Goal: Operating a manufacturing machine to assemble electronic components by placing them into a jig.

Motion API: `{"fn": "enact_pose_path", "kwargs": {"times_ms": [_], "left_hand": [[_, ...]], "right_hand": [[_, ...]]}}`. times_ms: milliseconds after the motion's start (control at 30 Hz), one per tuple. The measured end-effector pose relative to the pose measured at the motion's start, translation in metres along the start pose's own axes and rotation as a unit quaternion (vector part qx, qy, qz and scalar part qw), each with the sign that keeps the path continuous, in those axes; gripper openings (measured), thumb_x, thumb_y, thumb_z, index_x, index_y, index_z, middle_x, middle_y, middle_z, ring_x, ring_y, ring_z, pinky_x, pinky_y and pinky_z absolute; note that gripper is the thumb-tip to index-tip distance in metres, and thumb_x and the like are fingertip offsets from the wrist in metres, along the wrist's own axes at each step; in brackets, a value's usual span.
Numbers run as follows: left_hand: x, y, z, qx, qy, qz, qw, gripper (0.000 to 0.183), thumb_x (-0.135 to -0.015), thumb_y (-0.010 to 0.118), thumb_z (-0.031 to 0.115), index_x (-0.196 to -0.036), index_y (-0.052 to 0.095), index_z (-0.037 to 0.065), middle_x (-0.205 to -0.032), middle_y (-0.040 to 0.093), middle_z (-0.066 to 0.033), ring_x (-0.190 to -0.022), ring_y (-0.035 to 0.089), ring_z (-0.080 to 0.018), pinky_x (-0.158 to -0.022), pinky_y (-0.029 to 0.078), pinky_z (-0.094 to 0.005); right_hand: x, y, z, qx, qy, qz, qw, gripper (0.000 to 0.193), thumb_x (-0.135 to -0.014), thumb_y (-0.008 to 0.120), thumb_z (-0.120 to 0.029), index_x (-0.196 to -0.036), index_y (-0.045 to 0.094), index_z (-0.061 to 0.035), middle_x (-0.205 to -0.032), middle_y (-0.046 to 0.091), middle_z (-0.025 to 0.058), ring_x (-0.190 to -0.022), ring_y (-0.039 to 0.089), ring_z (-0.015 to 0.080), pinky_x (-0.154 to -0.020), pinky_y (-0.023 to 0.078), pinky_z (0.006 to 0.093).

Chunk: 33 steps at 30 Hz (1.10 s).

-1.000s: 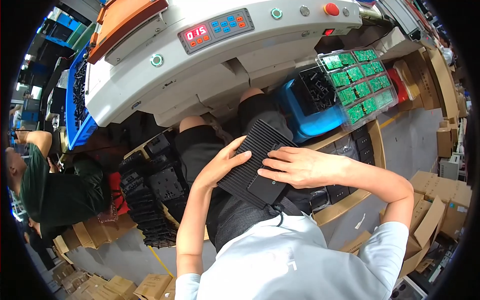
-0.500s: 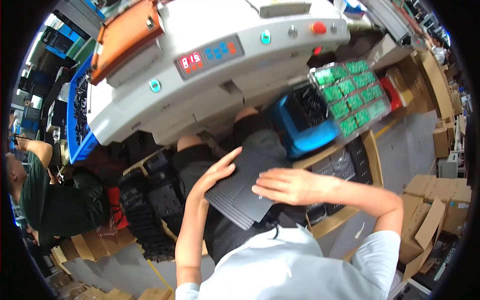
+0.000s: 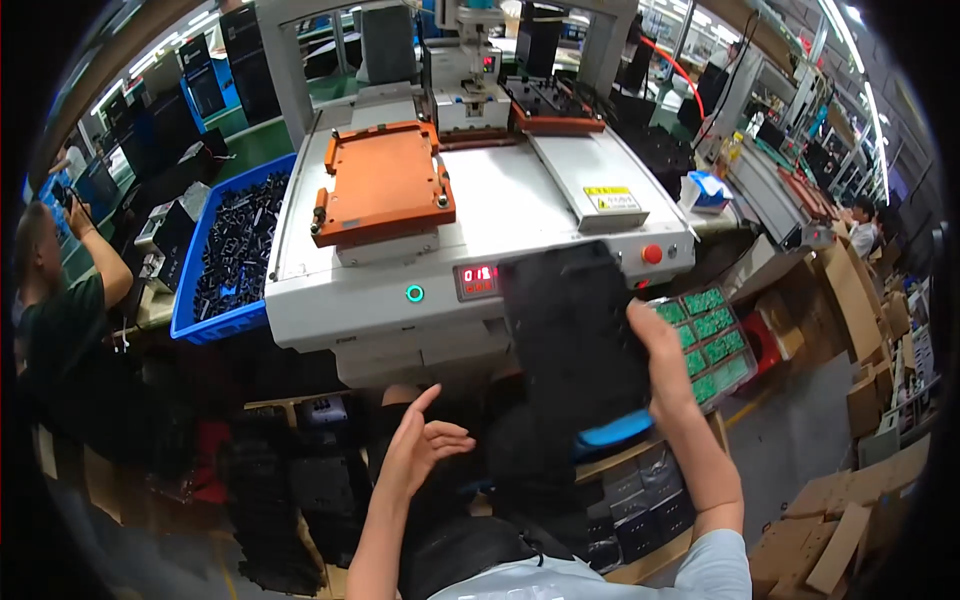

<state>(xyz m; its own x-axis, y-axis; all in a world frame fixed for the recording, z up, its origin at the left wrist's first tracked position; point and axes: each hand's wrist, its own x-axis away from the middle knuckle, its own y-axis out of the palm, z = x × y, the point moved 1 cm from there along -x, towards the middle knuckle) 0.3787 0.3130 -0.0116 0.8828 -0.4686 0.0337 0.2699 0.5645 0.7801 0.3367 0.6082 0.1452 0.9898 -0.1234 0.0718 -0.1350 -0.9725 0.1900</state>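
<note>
My right hand grips the right edge of a black plastic panel, flat and rectangular. The panel is held up in front of the machine's front edge, tilted and slightly blurred. Apart from it, to its left, my left hand is held up over my lap with its fingers spread and nothing in it. On the white machine beyond, an orange fixture plate sits bare at the left. A second orange fixture, farther back on the right, carries a dark part.
A blue bin of small black parts stands left of the machine. Clear trays of green circuit boards lie at the right. Boxed black panels flank my legs. A red button sits on the machine's front. A co-worker sits far left.
The panel has risen from my lap toward the machine, now in my right hand alone. My left hand has let go of it. The view has tilted up, showing more of the machine.
</note>
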Motion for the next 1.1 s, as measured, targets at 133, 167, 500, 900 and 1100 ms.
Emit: {"fn": "enact_pose_path", "kwargs": {"times_ms": [133,167,500,900,1100], "left_hand": [[-0.003,-0.045,-0.022,-0.561,0.151,0.208,0.787,0.033,-0.093,0.054,0.014,-0.123,0.053,0.001,-0.099,0.067,-0.0139,-0.1,0.06,-0.0304,-0.089,0.046,-0.0371],[-0.003,-0.057,-0.028,-0.663,0.21,0.204,0.689,0.029,-0.089,0.058,0.011,-0.116,0.058,0.001,-0.097,0.067,-0.0141,-0.104,0.057,-0.0345,-0.09,0.044,-0.0401],[0.003,-0.082,-0.052,-0.794,0.247,0.119,0.542,0.015,-0.081,0.063,0.011,-0.095,0.069,0.009,-0.08,0.065,-0.0091,-0.113,0.053,-0.0285,-0.104,0.032,-0.0495],[0.003,-0.093,-0.048,-0.769,0.26,0.14,0.566,0.015,-0.08,0.063,0.011,-0.094,0.069,0.009,-0.078,0.064,-0.0088,-0.111,0.055,-0.027,-0.104,0.033,-0.0477],[0.001,-0.093,-0.049,-0.756,0.268,0.144,0.579,0.015,-0.081,0.062,0.011,-0.093,0.069,0.009,-0.079,0.064,-0.0091,-0.11,0.055,-0.0271,-0.104,0.033,-0.0472]], "right_hand": [[-0.051,0.02,-0.059,0.015,-0.045,-0.022,0.999,0.033,-0.094,0.054,-0.028,-0.111,0.062,-0.0016,-0.104,0.066,0.0041,-0.091,0.062,0.0121,-0.084,0.048,0.0266],[-0.066,0.033,-0.07,0.019,-0.041,-0.041,0.998,0.033,-0.093,0.055,-0.028,-0.111,0.062,-0.0019,-0.103,0.066,0.0041,-0.089,0.063,0.0119,-0.083,0.048,0.0267],[-0.226,0.178,-0.073,0.131,-0.043,-0.053,0.989,0.021,-0.089,0.06,-0.028,-0.093,0.066,-0.0081,-0.086,0.066,0.0013,-0.074,0.06,0.0116,-0.069,0.044,0.027],[-0.256,0.192,-0.064,0.179,0.085,-0.104,0.975,0.018,-0.088,0.062,-0.021,-0.1,0.061,-0.0067,-0.083,0.065,0.0044,-0.071,0.061,0.0129,-0.067,0.05,0.0276],[-0.241,0.2,-0.063,0.266,0.073,-0.121,0.953,0.024,-0.088,0.064,-0.029,-0.096,0.064,-0.0072,-0.081,0.065,0.0025,-0.066,0.055,0.0134,-0.064,0.041,0.0274]]}}
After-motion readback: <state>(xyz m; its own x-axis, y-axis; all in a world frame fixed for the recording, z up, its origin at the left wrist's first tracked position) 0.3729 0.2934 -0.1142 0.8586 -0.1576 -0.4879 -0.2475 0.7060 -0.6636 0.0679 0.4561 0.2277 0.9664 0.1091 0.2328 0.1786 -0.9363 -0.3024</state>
